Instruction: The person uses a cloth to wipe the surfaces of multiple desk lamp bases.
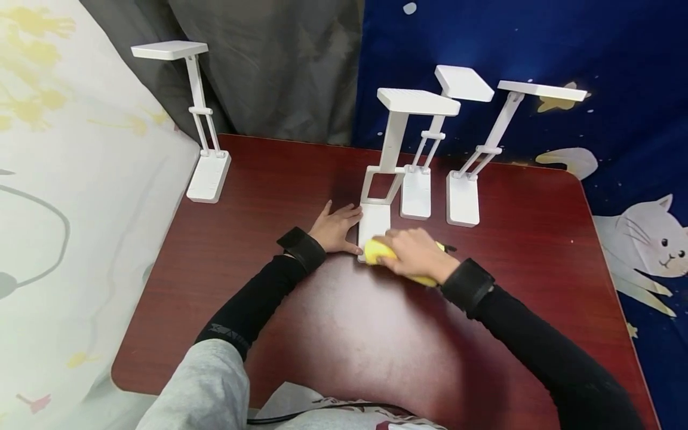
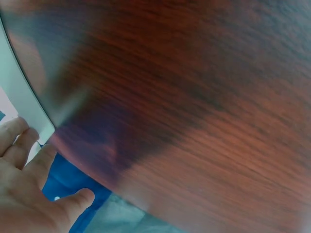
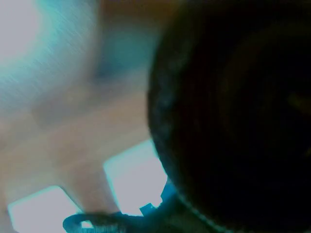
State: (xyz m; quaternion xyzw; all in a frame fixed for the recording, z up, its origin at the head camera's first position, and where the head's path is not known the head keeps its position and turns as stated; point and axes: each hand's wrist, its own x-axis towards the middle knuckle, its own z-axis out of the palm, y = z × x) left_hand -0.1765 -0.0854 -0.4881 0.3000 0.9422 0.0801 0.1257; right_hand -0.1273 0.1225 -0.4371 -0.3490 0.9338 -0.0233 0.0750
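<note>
Four white desk lamps with folding arms stand on the table; the nearest, a white desk lamp point(image 1: 374, 222), is between the hands. My left hand point(image 1: 335, 230) rests at the left side of its base, fingers spread and thumb near the front corner. In the left wrist view, the left hand point(image 2: 31, 189) has its fingertips at the lamp's white edge. My right hand point(image 1: 416, 254) grips a yellow cloth point(image 1: 378, 251) with a small black loop, pressed over the front end of the base. The right wrist view is mostly blocked by a dark round shape.
Close behind on the right stand a second lamp point(image 1: 416, 194) and a third lamp point(image 1: 463, 200). Another lamp point(image 1: 208, 177) is at the far left corner. The red-brown table point(image 1: 258, 179) meets a grey curtain point(image 1: 279, 71) and a blue cloth point(image 1: 537, 36) at the back.
</note>
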